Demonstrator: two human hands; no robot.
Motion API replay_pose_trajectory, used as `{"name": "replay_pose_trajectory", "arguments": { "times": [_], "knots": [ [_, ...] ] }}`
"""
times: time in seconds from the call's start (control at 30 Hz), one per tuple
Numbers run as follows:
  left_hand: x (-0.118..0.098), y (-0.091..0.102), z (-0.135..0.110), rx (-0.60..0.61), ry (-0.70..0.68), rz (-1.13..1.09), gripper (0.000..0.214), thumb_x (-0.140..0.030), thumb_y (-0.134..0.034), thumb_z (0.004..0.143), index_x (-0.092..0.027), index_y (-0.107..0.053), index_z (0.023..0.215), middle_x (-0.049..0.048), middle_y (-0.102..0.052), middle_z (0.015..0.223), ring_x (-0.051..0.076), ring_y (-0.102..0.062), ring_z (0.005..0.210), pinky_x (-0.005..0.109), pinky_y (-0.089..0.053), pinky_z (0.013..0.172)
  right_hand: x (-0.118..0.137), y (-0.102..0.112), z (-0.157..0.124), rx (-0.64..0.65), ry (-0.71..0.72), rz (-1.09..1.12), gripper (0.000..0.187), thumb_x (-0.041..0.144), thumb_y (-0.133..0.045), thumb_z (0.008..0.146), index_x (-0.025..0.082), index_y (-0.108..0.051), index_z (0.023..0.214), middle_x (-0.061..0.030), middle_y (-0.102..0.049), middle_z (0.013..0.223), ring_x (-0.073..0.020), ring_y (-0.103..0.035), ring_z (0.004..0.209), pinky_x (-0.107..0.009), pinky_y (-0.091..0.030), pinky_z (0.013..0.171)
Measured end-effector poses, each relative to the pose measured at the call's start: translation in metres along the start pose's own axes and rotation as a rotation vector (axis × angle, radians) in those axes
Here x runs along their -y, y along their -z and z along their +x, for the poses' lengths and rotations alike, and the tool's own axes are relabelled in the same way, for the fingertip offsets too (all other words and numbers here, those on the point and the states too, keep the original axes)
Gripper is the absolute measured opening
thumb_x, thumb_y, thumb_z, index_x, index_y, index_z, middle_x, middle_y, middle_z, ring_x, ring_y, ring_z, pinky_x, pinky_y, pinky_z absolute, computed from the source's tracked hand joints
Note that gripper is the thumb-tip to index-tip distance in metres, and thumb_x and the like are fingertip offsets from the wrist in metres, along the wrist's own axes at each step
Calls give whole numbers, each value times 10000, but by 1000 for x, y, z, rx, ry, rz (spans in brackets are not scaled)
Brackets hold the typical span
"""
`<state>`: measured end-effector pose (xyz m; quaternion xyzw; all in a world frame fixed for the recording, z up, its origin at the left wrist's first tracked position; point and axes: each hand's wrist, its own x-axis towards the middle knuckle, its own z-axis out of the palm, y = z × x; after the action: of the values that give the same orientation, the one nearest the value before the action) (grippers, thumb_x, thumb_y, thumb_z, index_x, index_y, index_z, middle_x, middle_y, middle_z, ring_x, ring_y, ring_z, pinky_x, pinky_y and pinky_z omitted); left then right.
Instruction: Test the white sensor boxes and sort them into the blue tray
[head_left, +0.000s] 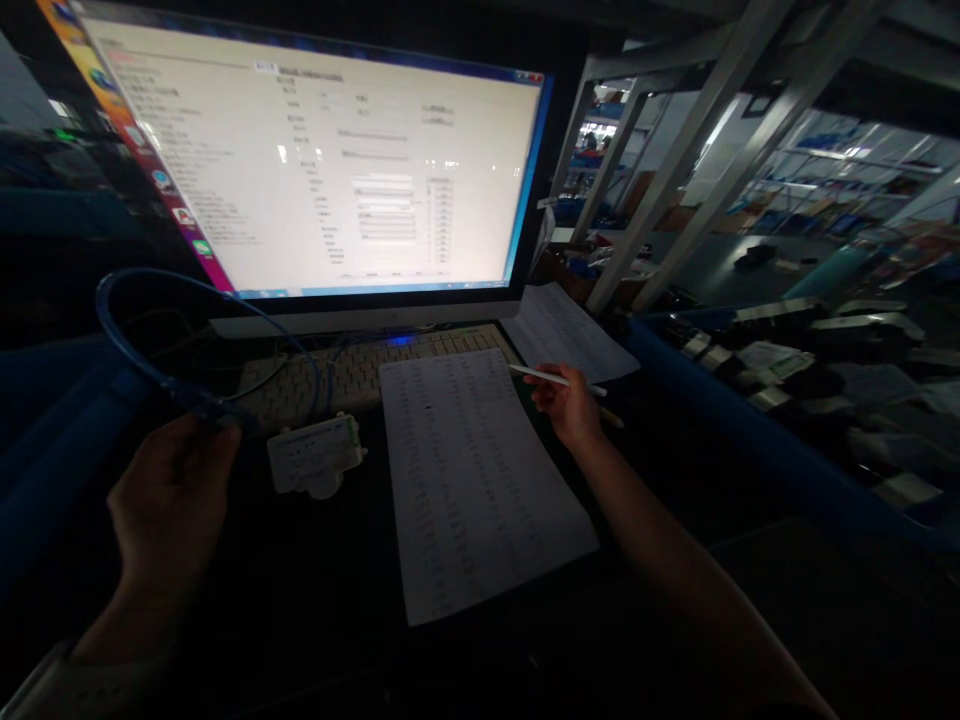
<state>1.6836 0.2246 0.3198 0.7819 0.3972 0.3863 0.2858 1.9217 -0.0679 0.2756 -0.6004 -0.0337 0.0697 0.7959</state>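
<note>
My left hand is closed round the dark plug end of a blue cable that loops up in front of the monitor. Just right of it lies a small white box device on the dark desk. My right hand is closed on a white pen at the right edge of a printed sheet filled with rows of small text. The sheet lies partly over a white keyboard.
A large lit monitor stands behind the keyboard. Another paper lies to the right of it. A blue bin with several small boxed parts runs along the right. Metal rack struts rise behind.
</note>
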Motion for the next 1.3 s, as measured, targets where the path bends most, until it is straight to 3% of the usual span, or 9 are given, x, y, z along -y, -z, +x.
{"name": "replay_pose_trajectory", "arguments": {
  "times": [0.1,0.23,0.33,0.43,0.57,1.0,1.3],
  "knots": [
    [-1,-9,12,6,-4,13,343,-387,-581,681,-154,-650,923,27,-645,833,181,-608,786,353,-506,788,-1,1,2,-85,55,24,289,497,-612,678,227,-515,713,52,-572,525,-82,-462,398,-198,-302,358],
    [9,-22,17,-61,6,3,365,-359,-592,677,-120,-643,949,58,-657,907,202,-615,868,372,-495,847,-2,8,5,-116,116,67,420,515,-686,628,234,-375,606,108,-380,413,-52,-314,338,-191,-231,337],
    [17,-24,13,-81,-7,10,368,-377,-585,674,-131,-645,941,61,-657,924,212,-614,883,393,-493,863,1,16,6,-121,105,94,422,581,-666,636,237,-422,639,77,-489,499,-71,-425,406,-197,-325,377],
    [19,-22,9,-48,8,7,363,-384,-582,669,-148,-643,937,54,-656,923,213,-614,885,397,-495,865,6,20,5,-80,114,97,440,691,-524,696,266,-552,806,-3,-669,846,-149,-630,732,-264,-507,567],
    [16,-19,7,-13,25,5,371,-388,-584,659,-147,-640,935,61,-664,944,214,-614,890,391,-501,851,11,20,2,0,122,77,566,763,-382,713,309,-619,955,-19,-623,1174,-220,-588,1076,-381,-534,805],
    [10,-19,5,17,73,1,367,-368,-581,670,-135,-633,949,67,-658,934,228,-617,914,407,-496,857,15,11,-10,127,117,59,641,802,-331,721,336,-594,1074,1,-516,1351,-232,-484,1237,-454,-485,898],
    [22,-22,8,15,79,-5,415,-439,-554,640,-153,-627,932,100,-668,1014,253,-618,959,435,-485,887,14,10,-11,96,58,295,544,759,-502,680,373,-651,1034,62,-558,1316,-217,-454,1269,-426,-435,988]
  ]
}}
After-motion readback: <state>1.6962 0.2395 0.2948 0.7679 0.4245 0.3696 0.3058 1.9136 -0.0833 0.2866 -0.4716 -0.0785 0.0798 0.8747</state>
